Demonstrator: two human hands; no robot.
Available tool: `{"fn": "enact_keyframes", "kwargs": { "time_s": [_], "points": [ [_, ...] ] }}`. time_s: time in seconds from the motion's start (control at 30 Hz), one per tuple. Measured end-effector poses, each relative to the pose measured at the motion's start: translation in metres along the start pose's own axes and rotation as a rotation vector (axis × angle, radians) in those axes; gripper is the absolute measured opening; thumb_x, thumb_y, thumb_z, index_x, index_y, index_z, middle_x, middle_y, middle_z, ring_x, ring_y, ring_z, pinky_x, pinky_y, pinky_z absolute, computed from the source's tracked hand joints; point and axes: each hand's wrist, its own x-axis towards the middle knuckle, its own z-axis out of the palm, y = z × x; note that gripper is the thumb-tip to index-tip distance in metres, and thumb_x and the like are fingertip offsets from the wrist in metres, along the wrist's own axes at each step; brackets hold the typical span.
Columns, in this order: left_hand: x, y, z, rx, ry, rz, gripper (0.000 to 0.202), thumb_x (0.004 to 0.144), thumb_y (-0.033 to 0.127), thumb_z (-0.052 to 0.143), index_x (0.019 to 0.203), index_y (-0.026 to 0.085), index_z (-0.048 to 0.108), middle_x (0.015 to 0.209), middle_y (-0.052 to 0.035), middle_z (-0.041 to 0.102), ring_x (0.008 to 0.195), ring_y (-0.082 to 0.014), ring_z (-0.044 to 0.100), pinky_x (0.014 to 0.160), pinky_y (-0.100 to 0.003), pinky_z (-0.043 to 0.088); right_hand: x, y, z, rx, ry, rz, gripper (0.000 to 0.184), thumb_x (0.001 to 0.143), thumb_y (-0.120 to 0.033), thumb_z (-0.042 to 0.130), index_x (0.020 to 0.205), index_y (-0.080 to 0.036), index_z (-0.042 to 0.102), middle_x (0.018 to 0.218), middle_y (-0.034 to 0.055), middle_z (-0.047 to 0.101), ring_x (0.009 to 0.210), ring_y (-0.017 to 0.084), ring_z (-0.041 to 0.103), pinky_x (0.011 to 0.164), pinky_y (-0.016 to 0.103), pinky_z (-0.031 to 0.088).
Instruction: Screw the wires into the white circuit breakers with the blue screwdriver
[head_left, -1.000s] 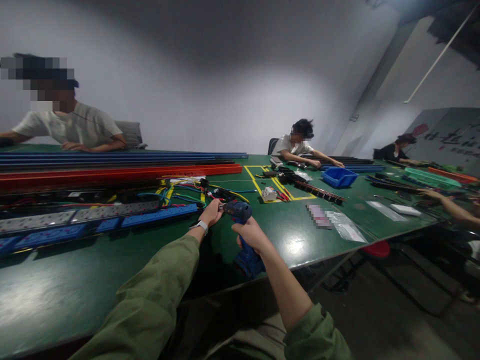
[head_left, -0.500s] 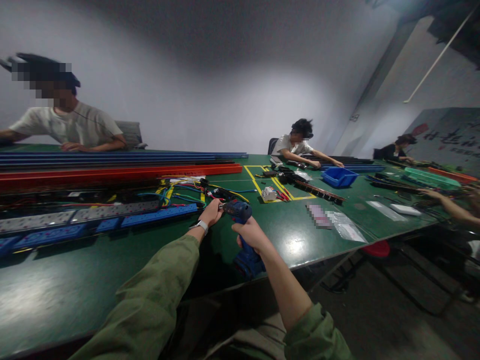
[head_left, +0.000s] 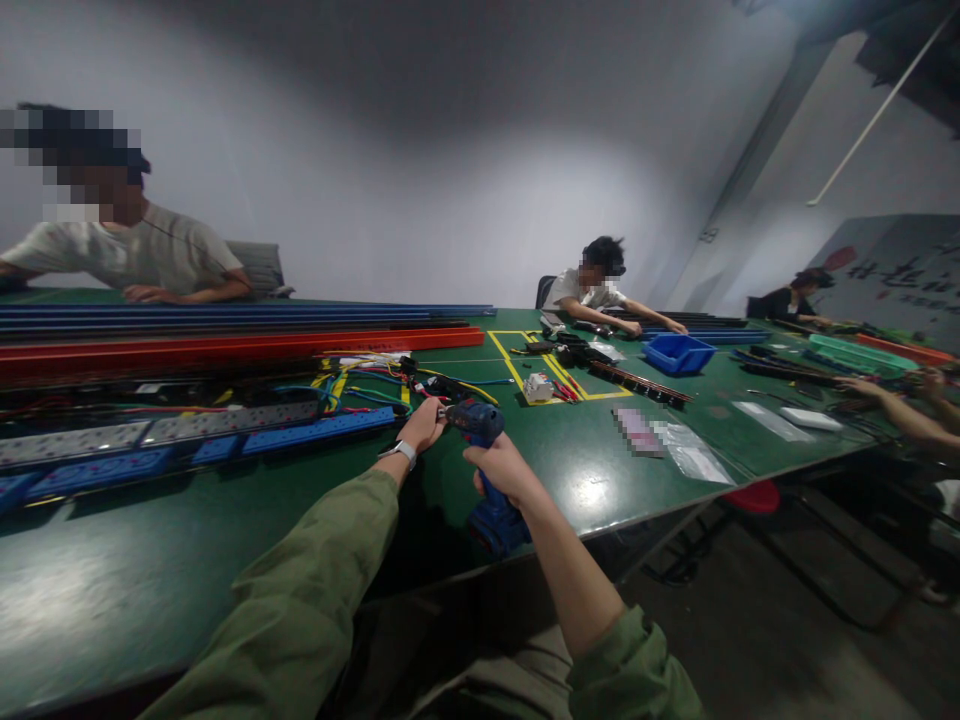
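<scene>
**Two hands on a blue drill at the near edge of the green tabletop**

Nearest are two olive-green sleeves. The right hand (head_left: 504,468) is closed firmly around the grip of a blue drill (head_left: 480,424), all fingers pressed together on the handle. The drill stands upright, its battery foot low at the near edge of the tabletop (head_left: 150,560) and its nose pointing to the left. The left hand (head_left: 425,424), with a white watch (head_left: 398,452) on the wrist, is curled at the nose of the drill and touches it. Whether it pinches the tip or some small part there, I cannot tell.

Just left of this hand lies a blue socket strip (head_left: 315,432), with a grey one (head_left: 225,422) beside it. Behind them is a tangle of coloured wires (head_left: 367,385). To the right of the drill lie clear plastic bags (head_left: 694,462), and a red stool (head_left: 754,497) stands under the tabletop edge.

Farther away a small white breaker (head_left: 538,388) sits on a yellow taped frame (head_left: 517,375), and a blue bin (head_left: 679,354) is to its right. A long red rail (head_left: 225,350) and long blue rails (head_left: 225,312) run across the far left.

At the far side, one person (head_left: 142,255) leans on the tabletop at the left, another person (head_left: 589,292) reaches forward in the middle, and a third person (head_left: 791,300) sits far right.
</scene>
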Motion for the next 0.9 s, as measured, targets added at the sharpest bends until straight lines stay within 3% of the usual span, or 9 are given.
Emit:
{"fn": "enact_keyframes", "kwargs": {
  "time_s": [0.57, 0.9],
  "points": [
    [-0.001, -0.0008, 0.0002, -0.013, 0.012, 0.022, 0.017, 0.085, 0.018, 0.063, 0.101, 0.019, 0.059, 0.099, -0.0081, 0.063, 0.089, -0.0223, 0.059, 0.085, -0.038, 0.05, -0.0003, -0.0024, 0.0001, -0.011, -0.016, 0.003, 0.03, 0.082, -0.014, 0.061, 0.11, -0.021, 0.054, 0.053, -0.0113, 0.049, 0.035, 0.011, 0.048, 0.039, 0.021, 0.037],
    [0.0004, 0.0031, -0.0028, -0.014, 0.006, 0.017, 0.018, 0.082, 0.015, 0.065, 0.099, 0.019, 0.059, 0.098, -0.0091, 0.064, 0.09, -0.0242, 0.061, 0.086, -0.04, 0.051, 0.0001, -0.0024, -0.0006, -0.019, -0.015, 0.0, 0.025, 0.081, -0.014, 0.061, 0.105, -0.021, 0.054, 0.052, -0.0108, 0.049, 0.035, 0.012, 0.049, 0.038, 0.021, 0.037]
  ]
}}
